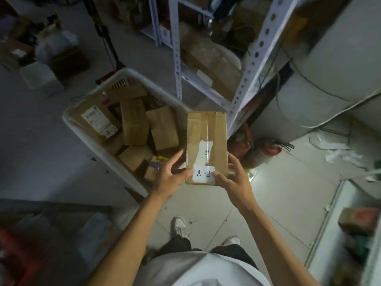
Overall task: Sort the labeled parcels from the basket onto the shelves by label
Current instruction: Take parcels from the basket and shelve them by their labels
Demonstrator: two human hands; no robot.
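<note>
Fingers (234, 162) of both hands clamped on the A-2 parcel's (206, 141) near end, seemingly just beside the basket (86, 137).

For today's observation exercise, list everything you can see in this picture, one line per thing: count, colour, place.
held brown cardboard parcel labelled A-2: one, brown, centre, above the floor.
white plastic basket: one, white, on the floor, left of the held parcel.
brown parcels in the basket: several, exact count unclear; one at the left also reads A-2.
white perforated metal shelf frame: white, upper right, with boxes on it.
red fire extinguishers: apparently two, by the shelf foot.
white shoes: two, bottom centre.
left hand: grips the parcel's left edge.
right hand: grips its right edge.
</note>
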